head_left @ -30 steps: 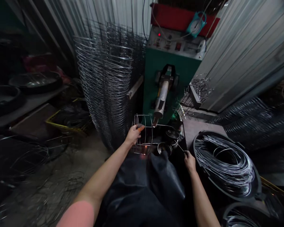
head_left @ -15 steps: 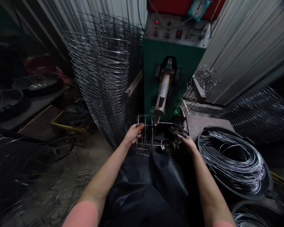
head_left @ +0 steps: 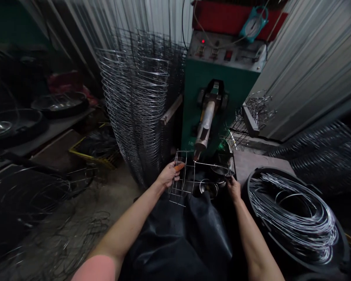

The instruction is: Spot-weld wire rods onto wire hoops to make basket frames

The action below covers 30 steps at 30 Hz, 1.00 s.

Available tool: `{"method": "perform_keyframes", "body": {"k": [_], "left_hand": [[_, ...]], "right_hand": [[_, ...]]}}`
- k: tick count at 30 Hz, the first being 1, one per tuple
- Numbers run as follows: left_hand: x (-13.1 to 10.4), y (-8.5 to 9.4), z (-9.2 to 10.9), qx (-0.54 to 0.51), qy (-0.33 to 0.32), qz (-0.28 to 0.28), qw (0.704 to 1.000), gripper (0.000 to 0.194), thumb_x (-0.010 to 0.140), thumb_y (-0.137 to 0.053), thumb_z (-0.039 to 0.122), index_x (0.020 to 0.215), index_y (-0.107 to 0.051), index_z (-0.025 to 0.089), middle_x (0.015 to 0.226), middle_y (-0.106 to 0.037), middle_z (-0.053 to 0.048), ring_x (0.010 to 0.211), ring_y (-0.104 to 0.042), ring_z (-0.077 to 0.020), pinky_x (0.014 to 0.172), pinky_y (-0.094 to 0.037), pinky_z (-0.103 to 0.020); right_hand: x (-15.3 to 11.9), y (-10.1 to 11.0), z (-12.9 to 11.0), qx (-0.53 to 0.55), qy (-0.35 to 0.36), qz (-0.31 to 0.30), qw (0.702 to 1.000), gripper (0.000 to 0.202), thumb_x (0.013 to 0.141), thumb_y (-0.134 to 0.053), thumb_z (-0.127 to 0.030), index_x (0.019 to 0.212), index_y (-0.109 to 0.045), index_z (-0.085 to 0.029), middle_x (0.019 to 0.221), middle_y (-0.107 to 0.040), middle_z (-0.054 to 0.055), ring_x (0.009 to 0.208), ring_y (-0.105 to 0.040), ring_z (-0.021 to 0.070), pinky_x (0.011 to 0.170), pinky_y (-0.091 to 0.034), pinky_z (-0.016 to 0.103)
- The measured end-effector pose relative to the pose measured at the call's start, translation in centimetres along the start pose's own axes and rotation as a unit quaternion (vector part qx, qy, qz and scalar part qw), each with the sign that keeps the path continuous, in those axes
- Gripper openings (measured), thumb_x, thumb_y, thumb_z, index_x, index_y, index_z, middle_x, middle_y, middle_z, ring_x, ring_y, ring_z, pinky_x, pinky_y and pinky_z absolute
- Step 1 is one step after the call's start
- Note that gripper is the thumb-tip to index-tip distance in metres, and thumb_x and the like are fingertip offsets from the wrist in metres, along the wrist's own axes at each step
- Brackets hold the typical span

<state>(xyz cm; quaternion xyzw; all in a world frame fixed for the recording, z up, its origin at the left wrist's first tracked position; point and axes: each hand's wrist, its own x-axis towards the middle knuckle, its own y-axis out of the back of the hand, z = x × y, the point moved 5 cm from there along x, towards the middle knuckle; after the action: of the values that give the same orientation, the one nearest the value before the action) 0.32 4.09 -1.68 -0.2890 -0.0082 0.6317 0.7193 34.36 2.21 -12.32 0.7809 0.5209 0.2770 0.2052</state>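
Observation:
A small wire frame (head_left: 185,177) hangs in front of the green machine (head_left: 190,93), just under the tip of its metal arm (head_left: 205,123). My left hand (head_left: 170,174) is closed on the left side of this frame, with something orange at its fingers. My right hand (head_left: 233,187) is closed at the right, near the end of a long thin wire that runs from the frame; what exactly its fingers grip is too dark to make out. Between the hands, below the arm tip, sits a round metal cup (head_left: 208,189).
Tall stacks of wire baskets (head_left: 134,89) rise at the left. A round tub (head_left: 343,242) with coiled wires (head_left: 298,214) stands at the right. A yellow crate (head_left: 86,157) and loose wires (head_left: 84,238) lie at the lower left.
The view has shifted, so the surroundings sit lower and further right. The wire frame is tilted more, with its bar at the arm tip. My right hand's fingers have turned upward.

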Motion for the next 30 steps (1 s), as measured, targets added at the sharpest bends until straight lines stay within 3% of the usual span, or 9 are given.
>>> {"method": "perform_keyframes", "body": {"k": [11,16,30], "left_hand": [[0.9,-0.1,0.1,-0.002,0.015,0.015,1.000,0.040,0.050,-0.080,0.030,0.074,-0.052,0.015,0.055,-0.037,0.009,0.038,-0.026,0.0001,0.035,-0.013,-0.016],[1.0,-0.1,0.1,-0.003,0.032,0.005,0.999,0.038,0.050,-0.080,0.030,0.071,-0.053,0.014,0.054,-0.036,0.008,0.039,-0.026,0.0000,0.035,-0.013,-0.016],[0.9,-0.1,0.2,-0.024,0.031,0.011,0.999,0.038,0.049,-0.081,0.024,0.072,-0.053,0.013,0.057,-0.041,0.008,0.037,-0.026,0.0013,0.033,-0.013,-0.015]], "right_hand": [[1.1,-1.0,0.1,0.014,-0.010,0.035,0.999,0.041,0.072,-0.049,-0.053,0.084,-0.063,-0.016,0.078,-0.067,0.008,0.074,-0.061,0.0219,0.069,-0.046,0.031],[1.3,-1.8,0.1,0.052,0.019,0.011,0.998,0.044,0.073,-0.046,-0.054,0.084,-0.061,-0.014,0.081,-0.067,0.010,0.072,-0.061,0.0205,0.070,-0.047,0.032],[2.9,-2.8,1.8,0.035,-0.003,0.046,0.998,0.039,0.072,-0.049,-0.051,0.085,-0.062,-0.017,0.074,-0.065,0.007,0.065,-0.057,0.0194,0.067,-0.044,0.030]]}}
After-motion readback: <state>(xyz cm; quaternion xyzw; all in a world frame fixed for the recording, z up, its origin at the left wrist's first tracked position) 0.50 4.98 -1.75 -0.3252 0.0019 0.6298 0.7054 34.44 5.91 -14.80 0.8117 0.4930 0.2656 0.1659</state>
